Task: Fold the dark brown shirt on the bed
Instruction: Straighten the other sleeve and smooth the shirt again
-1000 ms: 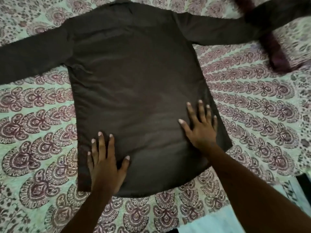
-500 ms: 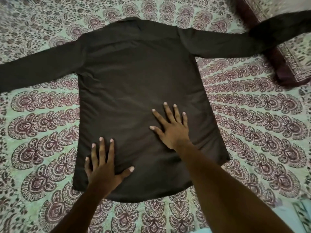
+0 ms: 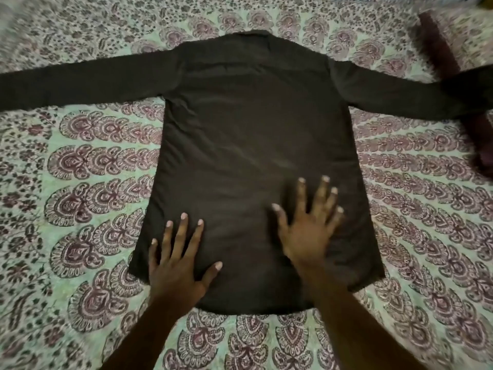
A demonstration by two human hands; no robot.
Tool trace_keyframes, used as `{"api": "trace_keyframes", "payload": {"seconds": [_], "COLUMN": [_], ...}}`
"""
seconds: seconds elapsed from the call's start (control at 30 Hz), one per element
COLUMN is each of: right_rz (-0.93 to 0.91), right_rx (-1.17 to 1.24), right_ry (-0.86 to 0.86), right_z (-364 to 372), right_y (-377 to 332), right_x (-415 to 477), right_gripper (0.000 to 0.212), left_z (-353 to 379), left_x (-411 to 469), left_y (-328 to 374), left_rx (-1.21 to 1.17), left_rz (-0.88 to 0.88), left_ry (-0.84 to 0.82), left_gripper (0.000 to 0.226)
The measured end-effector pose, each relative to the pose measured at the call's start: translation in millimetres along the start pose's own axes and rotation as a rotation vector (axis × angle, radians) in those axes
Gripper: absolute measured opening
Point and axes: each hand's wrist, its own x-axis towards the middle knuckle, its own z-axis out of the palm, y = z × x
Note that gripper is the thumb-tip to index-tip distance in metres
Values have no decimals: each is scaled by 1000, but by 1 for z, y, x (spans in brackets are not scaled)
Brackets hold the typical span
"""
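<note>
While the shirt (image 3: 253, 156) lies flat, back up, mid-bed (image 3: 66, 209) with both sleeves spread, nothing is folded yet. Near its hem, the right hand (image 3: 306, 233) has slid back rightward from the middle, smoothing; the left hand (image 3: 174, 268) stays at the left corner, both open-palmed, gripping nothing.

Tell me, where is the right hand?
In the head view, the right hand lies flat on the dark brown shirt, lower right, beside the left hand.

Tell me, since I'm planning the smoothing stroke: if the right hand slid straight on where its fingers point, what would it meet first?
Only more of the dark brown shirt; the right hand meets nothing else first.
</note>
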Motion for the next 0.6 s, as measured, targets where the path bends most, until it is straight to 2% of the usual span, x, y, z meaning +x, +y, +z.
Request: {"api": "trace_keyframes", "payload": {"seconds": [0.07, 0.17, 0.23, 0.33, 0.4, 0.53, 0.6], "right_rz": [-252, -568, -649, -573, -470, -51, 129], "right_rx": [68, 80, 18, -19, -84, -139, -106], "right_ry": [-38, -211, -241, -198, -199, -257, -256], "right_z": [14, 39, 50, 40, 25, -13, -20], "right_y": [-58, -125, -138, -107, -56, 42, 63], "right_x": [-8, -34, -53, -73, -84, -104, -107], "right_gripper": [77, 67, 61, 60, 62, 74, 81], "left_z": [4, 8, 9, 4, 4, 2, 3], "left_x": [-22, -50, -61, -67, -65, -64, -64], "left_y": [-7, -23, -29, -35, -33, -36, -36], "left_rx": [23, 18, 9, -24, -17, -13, -14], "left_rz": [19, -42, -60, -71, -75, -69, -59], "left_ry": [45, 61, 73, 62, 32, -9, 3], "left_gripper": [95, 99, 101, 103, 104, 101, 97]}}
